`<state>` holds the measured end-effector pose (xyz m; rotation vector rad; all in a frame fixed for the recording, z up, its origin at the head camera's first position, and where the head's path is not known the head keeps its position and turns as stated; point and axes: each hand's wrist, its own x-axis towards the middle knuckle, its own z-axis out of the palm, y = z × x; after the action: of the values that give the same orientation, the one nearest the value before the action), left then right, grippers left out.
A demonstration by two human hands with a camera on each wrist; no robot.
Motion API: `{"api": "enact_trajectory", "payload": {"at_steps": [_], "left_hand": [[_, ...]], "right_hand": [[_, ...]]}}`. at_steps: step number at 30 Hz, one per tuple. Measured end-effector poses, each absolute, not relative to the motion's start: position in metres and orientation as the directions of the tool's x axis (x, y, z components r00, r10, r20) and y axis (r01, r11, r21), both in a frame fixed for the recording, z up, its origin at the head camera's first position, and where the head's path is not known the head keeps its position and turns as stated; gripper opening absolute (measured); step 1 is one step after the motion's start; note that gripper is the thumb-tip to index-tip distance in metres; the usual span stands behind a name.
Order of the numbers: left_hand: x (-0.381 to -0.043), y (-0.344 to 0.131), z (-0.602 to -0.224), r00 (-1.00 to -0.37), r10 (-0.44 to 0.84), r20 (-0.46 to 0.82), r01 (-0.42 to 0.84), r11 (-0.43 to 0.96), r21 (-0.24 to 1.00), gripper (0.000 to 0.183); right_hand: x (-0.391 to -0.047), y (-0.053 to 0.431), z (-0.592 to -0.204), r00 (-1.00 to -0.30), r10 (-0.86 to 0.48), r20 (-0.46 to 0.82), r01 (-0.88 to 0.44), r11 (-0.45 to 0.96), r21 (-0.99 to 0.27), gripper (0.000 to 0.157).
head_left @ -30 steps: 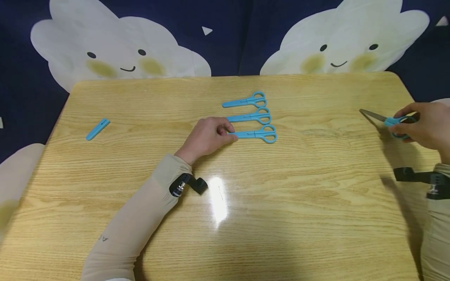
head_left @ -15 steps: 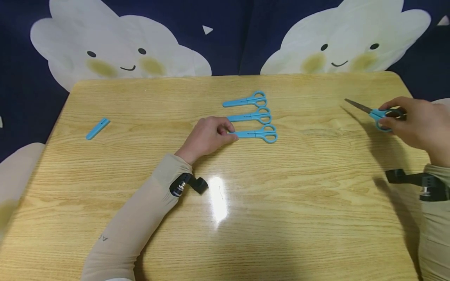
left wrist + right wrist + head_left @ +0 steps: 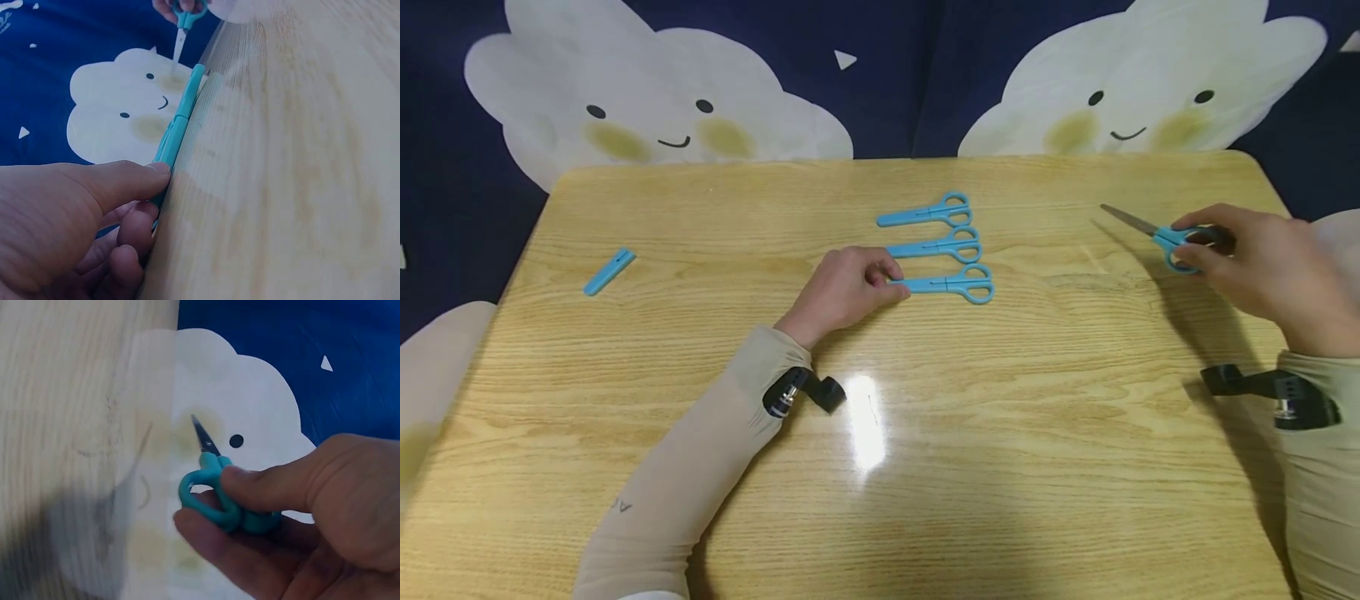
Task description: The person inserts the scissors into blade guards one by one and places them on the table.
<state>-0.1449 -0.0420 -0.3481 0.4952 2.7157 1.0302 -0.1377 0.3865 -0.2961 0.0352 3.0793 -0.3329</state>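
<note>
Blue-handled scissors (image 3: pixel 1168 242) with bare metal blades are pinched by the handles in my right hand (image 3: pixel 1270 267), above the table's right side, tip pointing left. My left hand (image 3: pixel 850 292) pinches the sheathed blade end of the nearest of three blue scissors (image 3: pixel 951 285) lying in a row. Behind it lie the middle scissors (image 3: pixel 936 247), partly covered by my left fingers, and the far scissors (image 3: pixel 925 213), both with blue sheaths on. A loose blue blade cover (image 3: pixel 609 272) lies alone at the table's left. In the left wrist view, thumb and fingers grip the sheathed end.
The wooden table (image 3: pixel 1000 458) has rounded back corners. A dark blue cloth with white clouds (image 3: pixel 662 92) hangs behind it. A bright light reflection (image 3: pixel 867 425) shows on the wood near the middle.
My right hand has carried the bare-bladed scissors leftward over the table, toward the row. The left hand stays in place on the nearest scissors.
</note>
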Motion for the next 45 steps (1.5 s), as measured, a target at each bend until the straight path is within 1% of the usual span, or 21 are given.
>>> {"api": "enact_trajectory", "payload": {"at_steps": [4,7,11,13,18,24,30,37,45], "left_hand": [[-0.145,-0.042,-0.348,-0.926,0.372,-0.060,0.239,0.704,0.669,0.017],[-0.145,-0.042,-0.349,-0.926,0.371,-0.064,0.237,0.705,0.669,0.017],[-0.146,-0.042,-0.349,-0.926,0.371,-0.066,0.235,0.706,0.668,0.018],[-0.146,-0.042,-0.348,-0.926,0.371,-0.065,0.236,0.706,0.667,0.018],[-0.146,-0.042,-0.349,-0.926,0.371,-0.067,0.234,0.705,0.669,0.017],[-0.146,-0.042,-0.348,-0.927,0.370,-0.069,0.232,0.706,0.669,0.018],[-0.146,-0.042,-0.348,-0.928,0.369,-0.058,0.238,0.704,0.669,0.017],[-0.147,-0.041,-0.349,-0.928,0.369,-0.050,0.244,0.705,0.666,0.017],[-0.146,-0.041,-0.348,-0.929,0.366,-0.058,0.233,0.700,0.675,0.017]], "right_hand": [[-0.138,0.379,-0.300,-1.000,0.014,0.012,0.010,0.965,-0.262,0.044],[-0.137,0.373,-0.304,-0.999,0.017,0.044,0.002,0.945,-0.327,0.043],[-0.135,0.365,-0.307,-0.998,0.020,0.067,-0.009,0.912,-0.410,0.040],[-0.134,0.359,-0.308,-0.998,0.019,0.056,-0.010,0.884,-0.468,0.039],[-0.130,0.347,-0.310,-1.000,-0.014,0.006,-0.014,0.758,-0.653,0.036],[-0.129,0.338,-0.313,-0.993,-0.112,-0.037,-0.035,0.579,-0.815,0.037],[-0.129,0.330,-0.317,-0.985,-0.162,-0.054,-0.031,0.477,-0.878,0.038],[-0.126,0.318,-0.320,-0.979,-0.187,-0.081,-0.014,0.456,-0.890,0.038],[-0.121,0.305,-0.323,-0.963,-0.250,-0.104,0.006,0.364,-0.932,0.036]]}}
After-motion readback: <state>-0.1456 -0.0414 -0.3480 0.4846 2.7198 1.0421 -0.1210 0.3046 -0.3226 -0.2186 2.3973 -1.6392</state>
